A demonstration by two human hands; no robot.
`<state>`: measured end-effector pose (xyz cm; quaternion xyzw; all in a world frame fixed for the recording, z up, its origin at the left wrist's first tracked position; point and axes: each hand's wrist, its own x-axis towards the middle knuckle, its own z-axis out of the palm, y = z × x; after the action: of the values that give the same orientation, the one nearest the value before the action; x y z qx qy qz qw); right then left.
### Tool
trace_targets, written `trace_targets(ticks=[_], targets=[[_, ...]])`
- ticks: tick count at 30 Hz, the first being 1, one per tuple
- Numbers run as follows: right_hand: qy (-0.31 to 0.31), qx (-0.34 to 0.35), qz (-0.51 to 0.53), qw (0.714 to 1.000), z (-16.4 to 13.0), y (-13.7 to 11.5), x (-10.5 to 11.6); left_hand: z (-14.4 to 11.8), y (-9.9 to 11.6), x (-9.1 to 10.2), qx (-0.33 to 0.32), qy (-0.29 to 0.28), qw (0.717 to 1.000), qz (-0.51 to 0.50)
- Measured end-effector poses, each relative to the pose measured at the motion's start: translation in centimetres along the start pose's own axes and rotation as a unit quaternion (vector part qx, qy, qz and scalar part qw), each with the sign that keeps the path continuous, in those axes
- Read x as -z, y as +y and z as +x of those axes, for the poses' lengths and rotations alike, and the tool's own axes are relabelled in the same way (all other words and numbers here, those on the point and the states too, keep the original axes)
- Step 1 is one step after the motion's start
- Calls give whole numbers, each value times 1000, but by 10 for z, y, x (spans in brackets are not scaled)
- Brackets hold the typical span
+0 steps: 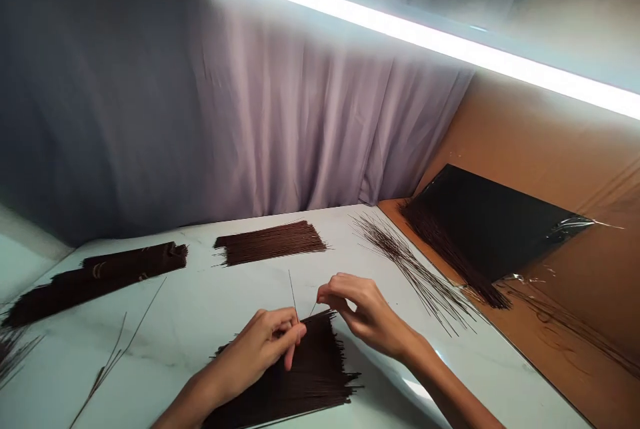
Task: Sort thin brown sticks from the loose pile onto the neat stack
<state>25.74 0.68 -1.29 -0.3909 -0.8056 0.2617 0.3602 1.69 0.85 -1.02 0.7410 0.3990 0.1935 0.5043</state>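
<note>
My left hand (265,342) is closed over a dark brown mat of thin sticks (315,375), which lies in front of me with ragged ends on its right side. Between its thumb and forefinger is a thin dark stick (293,292) that points upward. Just to the right, my right hand (357,309) pinches the tip of a thin strand (313,309) slanting down toward the mat's upper edge. Whether this strand and the upright stick are one piece, I cannot tell. My left hand and forearm hide the left part of the mat.
Behind the hands lies a flat bundle of brown sticks (270,243). At left are a long dark bundle (125,267) and several loose sticks (107,365). Scattered sticks (400,255) lie at right, beside a black sheet (490,222) on a brown surface. A bright tube light (400,29) hangs above.
</note>
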Motion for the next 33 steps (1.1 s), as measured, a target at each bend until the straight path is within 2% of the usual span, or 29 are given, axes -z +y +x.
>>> trace_targets(ticks=[2,4,5,7,11,15,17,19,21,23,25,28,30,33], targets=[[17,-7,15,1000,-5,-6,-5,5,-6,4,1,71,997,-7],[-11,-46,52,998,-8,-9,-14,9,-9,9,7,123,991,-45],[-36,-67,71,995,-9,-8,-19,9,-9,12,9,128,989,-70],[-74,-96,99,988,-8,-3,-28,8,-7,15,9,104,987,-119],[-84,-89,99,988,-4,13,-35,2,4,13,3,41,985,-166],[-75,-45,37,995,5,22,-23,-3,8,5,12,-15,985,-169],[-62,-34,19,997,9,21,-12,-4,6,0,18,-38,990,-135],[-40,-12,-24,999,9,15,-4,-3,3,-5,10,-18,997,-71],[-2,28,-90,996,3,5,-2,-2,0,-8,2,36,999,-14],[20,63,-126,990,-7,-5,-9,0,-2,-5,9,88,996,-4],[-2,58,-93,994,-15,-9,-19,1,-1,1,18,123,992,-35],[-52,-8,-22,998,-17,-4,-29,-1,4,10,18,116,988,-103],[-53,-47,-4,997,-13,2,-27,-1,6,12,14,93,987,-133],[-42,-55,-12,998,-10,7,-19,0,7,9,11,80,984,-162]])
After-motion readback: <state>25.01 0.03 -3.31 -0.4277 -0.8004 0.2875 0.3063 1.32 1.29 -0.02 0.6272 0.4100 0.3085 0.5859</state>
